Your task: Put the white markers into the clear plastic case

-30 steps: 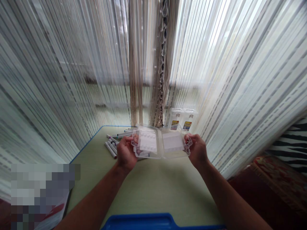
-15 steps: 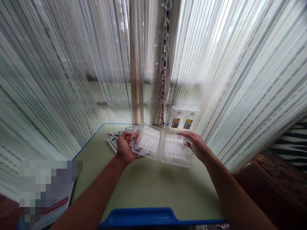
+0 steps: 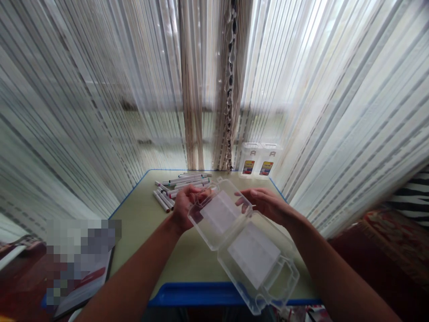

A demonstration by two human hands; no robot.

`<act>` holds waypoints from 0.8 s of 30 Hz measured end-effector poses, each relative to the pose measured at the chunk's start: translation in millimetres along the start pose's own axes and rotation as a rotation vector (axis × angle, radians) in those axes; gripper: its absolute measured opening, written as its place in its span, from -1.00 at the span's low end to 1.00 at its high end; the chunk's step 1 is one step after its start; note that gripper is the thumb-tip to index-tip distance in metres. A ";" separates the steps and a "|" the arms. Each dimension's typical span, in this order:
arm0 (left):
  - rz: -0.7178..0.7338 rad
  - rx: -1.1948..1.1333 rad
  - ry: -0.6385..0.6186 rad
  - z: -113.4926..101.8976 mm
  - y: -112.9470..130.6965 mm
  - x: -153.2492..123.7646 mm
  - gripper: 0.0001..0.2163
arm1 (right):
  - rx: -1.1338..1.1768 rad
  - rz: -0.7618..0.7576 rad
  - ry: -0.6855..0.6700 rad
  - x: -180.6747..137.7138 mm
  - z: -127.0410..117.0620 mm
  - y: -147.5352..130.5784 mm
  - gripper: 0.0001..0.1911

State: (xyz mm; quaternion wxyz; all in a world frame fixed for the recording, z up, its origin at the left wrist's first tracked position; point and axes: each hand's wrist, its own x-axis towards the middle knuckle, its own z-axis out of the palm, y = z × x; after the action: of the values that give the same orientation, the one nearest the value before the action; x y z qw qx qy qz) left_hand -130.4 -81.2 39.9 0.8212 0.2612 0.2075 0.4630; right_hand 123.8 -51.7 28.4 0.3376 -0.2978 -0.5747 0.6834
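Note:
A clear plastic carrying case [image 3: 231, 259] hangs unfolded above the table, its two halves joined by a hinge and tilted down to the right. White inserts sit in both halves. My left hand [image 3: 184, 205] is closed round the handle end of the upper half. Behind that half's right edge, my right hand [image 3: 268, 205] has its fingers stretched out and apart; whether the fingertips touch the plastic I cannot tell. Beyond my left hand lies a loose heap of white marker pens [image 3: 179, 182] with coloured ends.
Two more clear cases with coloured labels [image 3: 248, 167] stand upright at the table's back right corner. The pale green table [image 3: 187, 268] has a blue rim and a blue front tray [image 3: 201, 293]. String curtains hang behind. At left sits a flat framed item [image 3: 87, 286], partly blurred out.
My right hand has let go of the case's right end and moved behind the upper half. The right half has swung down toward me, while my left hand keeps its hold.

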 end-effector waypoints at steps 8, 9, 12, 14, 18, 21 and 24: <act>-0.008 0.066 0.102 -0.7 -13.8 9.4 -0.84 | 0.093 0.052 0.258 5.3 23.8 6.8 -0.73; 0.019 0.073 0.118 -1.7 -13.7 10.6 -0.82 | 0.107 0.023 0.319 6.7 21.2 6.1 -0.75; 0.038 0.117 0.139 -3.1 -14.1 11.5 -0.78 | 0.152 -0.086 0.508 10.1 8.5 2.9 -0.80; -0.018 0.182 0.105 -2.4 -15.4 9.7 -0.75 | 0.181 -0.163 0.609 11.1 -0.4 0.9 -0.81; -0.089 0.376 0.001 -0.7 -18.5 6.0 -0.67 | 0.207 -0.241 0.724 7.2 -10.3 -0.7 -0.80; -0.021 0.446 0.053 -2.3 -19.4 7.7 -0.59 | 0.185 -0.226 0.750 -4.1 -12.2 0.8 -0.75; 0.055 0.480 0.141 -4.2 -17.5 10.3 -0.58 | 0.139 -0.182 0.754 -23.9 -15.4 3.0 -0.54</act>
State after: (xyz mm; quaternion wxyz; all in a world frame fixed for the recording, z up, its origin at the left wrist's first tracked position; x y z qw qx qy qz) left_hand -116.5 -78.8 24.8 0.7061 0.4214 0.3612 0.4397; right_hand 149.9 -62.2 23.4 0.6036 -0.4522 -0.3870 0.5305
